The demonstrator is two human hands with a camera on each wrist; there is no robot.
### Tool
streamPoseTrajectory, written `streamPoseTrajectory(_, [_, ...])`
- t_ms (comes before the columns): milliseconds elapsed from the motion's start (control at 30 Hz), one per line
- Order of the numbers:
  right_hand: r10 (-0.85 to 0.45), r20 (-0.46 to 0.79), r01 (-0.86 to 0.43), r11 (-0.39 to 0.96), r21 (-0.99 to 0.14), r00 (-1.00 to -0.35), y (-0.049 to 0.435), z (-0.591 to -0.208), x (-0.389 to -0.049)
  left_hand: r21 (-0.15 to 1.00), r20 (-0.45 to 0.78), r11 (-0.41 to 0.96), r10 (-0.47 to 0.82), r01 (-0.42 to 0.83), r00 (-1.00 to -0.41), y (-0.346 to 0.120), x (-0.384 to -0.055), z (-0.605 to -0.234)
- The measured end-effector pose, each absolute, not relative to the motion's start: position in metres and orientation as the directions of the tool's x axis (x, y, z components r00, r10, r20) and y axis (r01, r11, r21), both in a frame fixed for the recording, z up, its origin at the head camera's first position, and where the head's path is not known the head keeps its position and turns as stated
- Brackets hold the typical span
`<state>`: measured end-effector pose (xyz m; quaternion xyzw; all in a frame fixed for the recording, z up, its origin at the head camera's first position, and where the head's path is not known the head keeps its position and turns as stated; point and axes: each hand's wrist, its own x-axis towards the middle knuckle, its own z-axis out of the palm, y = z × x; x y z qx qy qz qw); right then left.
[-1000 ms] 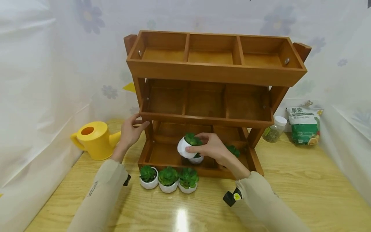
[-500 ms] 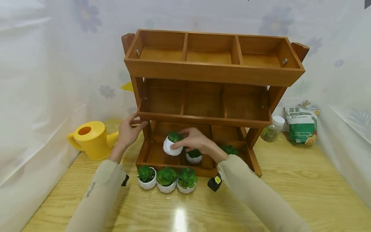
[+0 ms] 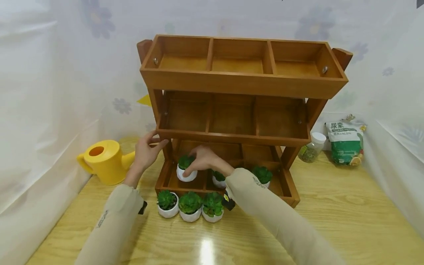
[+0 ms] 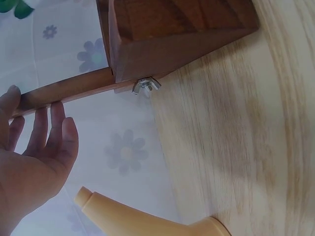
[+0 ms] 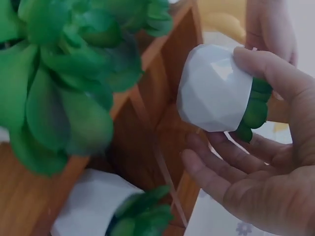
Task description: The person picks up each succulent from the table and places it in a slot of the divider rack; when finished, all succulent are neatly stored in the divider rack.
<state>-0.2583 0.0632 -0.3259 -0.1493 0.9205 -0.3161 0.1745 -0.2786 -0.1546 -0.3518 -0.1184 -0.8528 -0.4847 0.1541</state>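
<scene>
One white potted succulent (image 3: 186, 176), pinched between thumb and fingers of the right hand (image 3: 202, 160), at the left compartment of the wooden rack's bottom tier (image 3: 293, 187); contact with the floor there cannot be told. Left hand (image 3: 147, 151): gripping the left post (image 4: 66, 91), thumb and fingers on opposite faces. Left wrist view only: one metal wing nut (image 4: 146, 85). Right wrist view: pot facets in plain detail, leaves toward the palm. Head view only: lidded jar (image 3: 311, 149) and green-white bag (image 3: 346, 143), right of the rack. Edges: right hand seen just below the middle tier's (image 3: 232, 137) front edge; three potted succulents (image 3: 190, 209) in a row before the bottom rim. Open room: a gap between held pot and left end wall.
</scene>
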Motion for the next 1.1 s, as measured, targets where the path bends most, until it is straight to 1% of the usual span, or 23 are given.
streamPoseTrajectory(167, [-0.412,-0.231,-0.222,0.792,-0.568,-0.881,0.050,-0.331,-0.259,0.789,0.372,0.507,0.057,0.348,-0.926,-0.155,-0.279,-0.352])
streamPoseTrajectory(400, [-0.451,-0.298,-0.300,0.848,-0.438,-0.841,0.041,-0.339,-0.270,0.782,0.384,0.512,0.056,0.357,-0.922,-0.156,-0.278,-0.351])
streamPoseTrajectory(533, [-0.474,-0.311,-0.342,0.853,-0.393,-0.824,0.039,-0.343,-0.274,0.782,0.379,0.515,0.056,0.352,-0.924,-0.155,-0.278,-0.350])
streamPoseTrajectory(700, [-0.504,-0.314,-0.376,0.842,-0.387,-0.805,0.034,-0.346,-0.273,0.785,0.374,0.511,0.059,0.350,-0.926,-0.155,-0.277,-0.349])
streamPoseTrajectory(867, [-0.505,-0.302,-0.372,0.837,-0.401,-0.809,0.030,-0.344,-0.272,0.783,0.379,0.510,0.064,0.357,-0.923,-0.154,-0.278,-0.349])
streamPoseTrajectory(1100, [-0.499,-0.314,-0.371,0.844,-0.388,-0.808,0.030,-0.344,-0.273,0.781,0.382,0.511,0.063,0.359,-0.922,-0.155,-0.278,-0.350])
